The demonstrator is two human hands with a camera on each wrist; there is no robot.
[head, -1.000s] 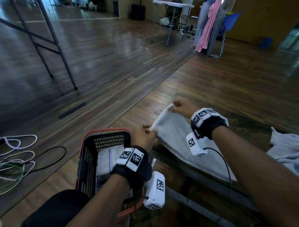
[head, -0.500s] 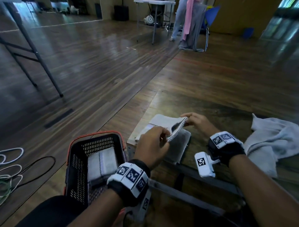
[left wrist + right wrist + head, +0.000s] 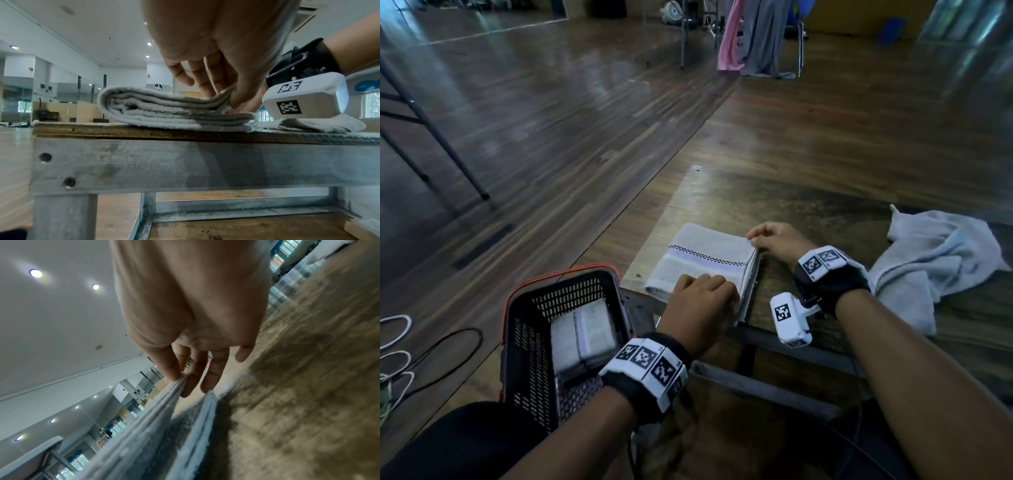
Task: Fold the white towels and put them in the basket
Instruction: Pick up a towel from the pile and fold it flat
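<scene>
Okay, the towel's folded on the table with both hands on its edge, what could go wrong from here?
1. The folded towel has its upper layers lifted where the left hand and right hand pinch them; lifted that way, the lower layers may fall open.
2. It lies at the table edge and could slide off.
3. The basket already holds a folded towel; a careless drop could land crooked.

Folded towel (image 3: 702,260) lies flat on the bench (image 3: 808,192), near its left corner; checked band and pale stripe face up. Left hand (image 3: 698,305) rests on the near edge, fingers curled at the right corner. Right hand (image 3: 777,240) pinches the far right corner. Black basket (image 3: 517,329) with red rim sits left of the bench, a folded towel inside (image 3: 585,332). Crumpled towel (image 3: 935,260) lies at right on the bench.
</scene>
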